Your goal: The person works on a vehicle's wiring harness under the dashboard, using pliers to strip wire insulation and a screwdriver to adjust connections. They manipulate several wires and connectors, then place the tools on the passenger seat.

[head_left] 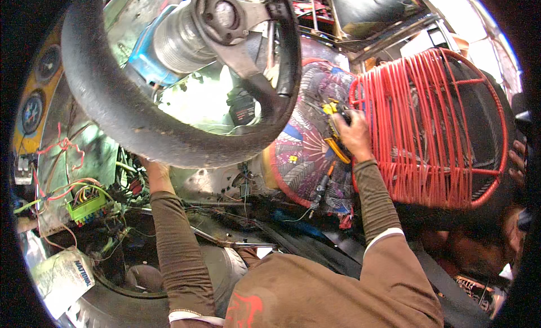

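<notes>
My left hand reaches in below the steering wheel, beside a bundle of loose wires. The wheel's rim and the wires hide its fingers. My right hand is over the patterned seat cushion, its fingers closed among hand tools. A small dark piece shows at its fingertips, too unclear to name. A yellow-and-black tool lies against those fingers, and yellow curved handles show beside the palm. Nearer me on the cushion is a slim screwdriver-like tool with a thin wire by its tip.
Red cord is wound around the seat's back frame at right. Left of the wheel, a green connector block hangs among wires, near round gauges. A white container and a tyre are at lower left. Another person's fingers show far right.
</notes>
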Motion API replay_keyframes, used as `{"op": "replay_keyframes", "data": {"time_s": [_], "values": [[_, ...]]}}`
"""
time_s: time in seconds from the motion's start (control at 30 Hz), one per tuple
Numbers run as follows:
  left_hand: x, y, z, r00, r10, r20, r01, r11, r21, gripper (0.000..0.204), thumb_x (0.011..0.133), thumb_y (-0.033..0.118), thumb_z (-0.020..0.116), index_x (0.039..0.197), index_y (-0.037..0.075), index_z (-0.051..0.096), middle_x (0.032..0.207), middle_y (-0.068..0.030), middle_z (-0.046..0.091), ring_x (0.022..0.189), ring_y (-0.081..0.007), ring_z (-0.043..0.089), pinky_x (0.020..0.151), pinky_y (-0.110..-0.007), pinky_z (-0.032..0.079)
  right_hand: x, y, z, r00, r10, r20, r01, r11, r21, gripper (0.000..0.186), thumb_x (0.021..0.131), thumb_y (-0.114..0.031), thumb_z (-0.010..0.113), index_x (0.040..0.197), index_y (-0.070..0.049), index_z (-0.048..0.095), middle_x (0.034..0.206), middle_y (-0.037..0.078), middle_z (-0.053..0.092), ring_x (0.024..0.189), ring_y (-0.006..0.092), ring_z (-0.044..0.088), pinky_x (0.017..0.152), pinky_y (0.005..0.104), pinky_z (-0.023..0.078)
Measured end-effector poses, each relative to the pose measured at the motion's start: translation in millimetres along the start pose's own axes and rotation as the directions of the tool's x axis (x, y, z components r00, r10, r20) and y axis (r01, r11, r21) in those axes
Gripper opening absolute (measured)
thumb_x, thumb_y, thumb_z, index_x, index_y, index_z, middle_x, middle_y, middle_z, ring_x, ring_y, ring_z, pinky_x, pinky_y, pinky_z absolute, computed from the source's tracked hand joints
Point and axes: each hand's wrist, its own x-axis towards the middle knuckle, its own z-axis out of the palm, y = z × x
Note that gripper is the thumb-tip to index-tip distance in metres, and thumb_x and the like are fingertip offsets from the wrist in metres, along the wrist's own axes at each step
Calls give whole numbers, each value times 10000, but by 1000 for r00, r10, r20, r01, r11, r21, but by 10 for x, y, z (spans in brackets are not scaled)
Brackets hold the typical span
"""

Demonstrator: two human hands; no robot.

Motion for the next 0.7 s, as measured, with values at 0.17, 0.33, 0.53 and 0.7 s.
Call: {"op": "replay_keyframes", "data": {"time_s": [0.17, 0.33, 0.53, 0.7], "values": [[1, -50, -83, 1000, -10, 17, 11, 997, -81, 278, 993, 227, 616, 1194, 39, 657, 1027, -131, 699, 931, -264, 681, 825, -410, 561, -186, -339, -139, 978, -117, -172, 156, 961, 229, 324, 898, -101, 738, 1192, 30, 697, 1346, 209, 636, 1256, 330, 607, 1111, 405, 442], [-98, -95, 81, 937, 337, 97, -335, 779, 530, 314, 934, 167, 670, 1198, -1, 683, 1032, -202, 733, 905, -256, 707, 814, -399, 551, -766, -880, 409, 893, -107, 438, -385, 323, 865, 353, 921, -18, 681, 1270, 29, 650, 1216, 90, 705, 1158, 189, 644, 1047, 337, 478], [-603, 222, 197, 957, 280, 76, -287, 875, 391, 214, 985, 53, 591, 1157, -20, 696, 945, -127, 735, 797, -202, 700, 723, -345, 537, -782, -1524, 1352, 781, -425, 458, -434, 159, 887, 411, 931, 4, 635, 1341, -7, 613, 1423, 169, 586, 1249, 311, 607, 995, 388, 519], [-842, 533, 379, 984, 178, 22, -176, 941, 290, 140, 994, 11, 546, 1041, -27, 672, 947, -104, 705, 750, -177, 684, 673, -324, 562, -446, -2362, 1538, 671, -407, 620, -198, 707, 679, 368, 933, -107, 691, 1279, 11, 646, 1218, 67, 683, 1129, 175, 615, 1037, 360, 465]]}}
